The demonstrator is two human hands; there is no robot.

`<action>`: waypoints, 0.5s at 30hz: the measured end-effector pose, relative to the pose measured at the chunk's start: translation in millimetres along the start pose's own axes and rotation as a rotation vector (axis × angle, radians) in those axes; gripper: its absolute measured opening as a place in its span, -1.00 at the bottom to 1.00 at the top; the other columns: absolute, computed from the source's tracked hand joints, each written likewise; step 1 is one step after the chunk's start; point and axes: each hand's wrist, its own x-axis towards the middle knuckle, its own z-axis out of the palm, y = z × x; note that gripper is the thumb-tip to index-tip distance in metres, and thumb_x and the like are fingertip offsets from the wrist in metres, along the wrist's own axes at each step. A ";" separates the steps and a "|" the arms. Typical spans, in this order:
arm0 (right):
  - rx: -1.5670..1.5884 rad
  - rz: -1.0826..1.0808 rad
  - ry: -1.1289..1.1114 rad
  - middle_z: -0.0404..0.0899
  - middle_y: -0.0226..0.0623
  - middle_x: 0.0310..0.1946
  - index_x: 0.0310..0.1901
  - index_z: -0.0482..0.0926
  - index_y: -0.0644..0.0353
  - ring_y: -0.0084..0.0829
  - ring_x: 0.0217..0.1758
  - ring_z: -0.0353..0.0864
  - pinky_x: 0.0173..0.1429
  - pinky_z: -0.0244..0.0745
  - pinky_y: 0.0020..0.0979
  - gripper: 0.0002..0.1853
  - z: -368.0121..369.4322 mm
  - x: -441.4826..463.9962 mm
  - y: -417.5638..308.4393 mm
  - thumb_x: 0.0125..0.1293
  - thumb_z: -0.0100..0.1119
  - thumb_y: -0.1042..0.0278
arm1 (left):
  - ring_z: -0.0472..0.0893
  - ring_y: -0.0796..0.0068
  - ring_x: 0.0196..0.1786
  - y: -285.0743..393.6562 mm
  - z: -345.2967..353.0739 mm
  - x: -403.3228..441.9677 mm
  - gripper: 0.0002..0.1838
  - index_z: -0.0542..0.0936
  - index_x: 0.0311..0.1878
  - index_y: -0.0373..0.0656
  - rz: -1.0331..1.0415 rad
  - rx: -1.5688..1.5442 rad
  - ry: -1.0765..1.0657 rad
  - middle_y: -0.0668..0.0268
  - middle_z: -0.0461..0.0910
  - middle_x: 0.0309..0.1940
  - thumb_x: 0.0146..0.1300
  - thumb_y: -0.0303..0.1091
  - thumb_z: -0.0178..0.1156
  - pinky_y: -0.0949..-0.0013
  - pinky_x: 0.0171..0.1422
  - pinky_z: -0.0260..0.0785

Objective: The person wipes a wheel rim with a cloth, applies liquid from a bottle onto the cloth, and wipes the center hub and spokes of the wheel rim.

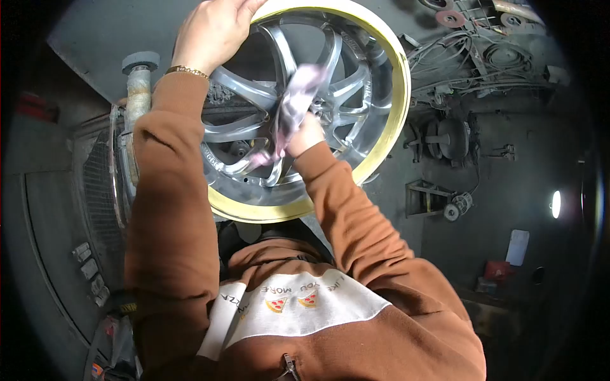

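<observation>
A metal wheel rim (254,95) with curved polished spokes and a yellow-covered outer edge is in front of my body. At its upper left edge my left hand (217,28) grips the rim, with some fingers cut off by the top of the view. My right hand (307,134) is over the spokes near the hub, closed around a pinkish-white cloth (298,95). Motion blurs the cloth, and it covers part of the spokes. Most of the right hand's fingers are hidden behind it.
Left of my left arm stands a grimy metal post (138,95) with a round cap. Cables (451,54) and abrasive-looking discs lie at the upper right. A motor-like machine (457,206) sits on the floor to the right, near a metal frame (427,195).
</observation>
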 end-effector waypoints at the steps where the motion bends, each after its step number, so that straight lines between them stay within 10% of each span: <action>1: -0.234 0.138 -0.163 0.61 -0.06 -0.15 -0.03 0.54 0.25 -0.09 -0.07 0.63 0.07 0.49 -0.24 -0.68 -13.0 -2.8 -13.6 0.27 -0.07 0.31 | 0.54 -0.11 -0.24 -0.1 0.7 0.3 -0.69 0.57 -0.27 -0.17 0.007 -0.004 -0.002 -0.03 0.57 -0.37 0.33 -0.13 -0.02 0.06 -0.19 0.36; 8: -1.241 -0.202 -0.443 0.58 -0.23 -0.30 0.07 0.41 0.31 -0.29 -0.29 0.61 -0.40 0.54 -0.19 -0.59 -62.2 16.5 -34.3 0.32 -0.09 0.19 | 0.54 -0.13 -0.22 0.8 -2.8 -3.2 -0.66 0.58 -0.25 -0.18 0.031 -0.104 0.015 -0.06 0.57 -0.35 0.32 -0.09 -0.01 0.08 -0.17 0.37; 13: -0.855 -0.004 -0.229 0.57 -0.21 -0.37 0.20 0.29 0.44 -0.27 -0.32 0.59 -0.36 0.54 -0.18 -0.31 -22.5 5.3 -8.9 0.14 0.22 0.12 | 0.53 -0.15 -0.19 -5.8 -1.1 -3.7 -0.65 0.56 -0.27 -0.20 0.052 -0.022 0.026 -0.08 0.56 -0.34 0.31 -0.09 0.00 0.07 -0.17 0.37; 15: -0.768 0.018 -0.114 0.55 -0.20 -0.43 0.18 0.33 0.40 -0.35 -0.35 0.59 -0.26 0.53 -0.35 -0.50 -11.2 -3.8 -8.7 0.25 0.07 0.31 | 0.55 -0.11 -0.18 -1.3 -2.7 -3.5 -0.65 0.57 -0.25 -0.20 0.001 0.059 -0.008 -0.07 0.58 -0.33 0.31 -0.08 -0.01 0.07 -0.15 0.37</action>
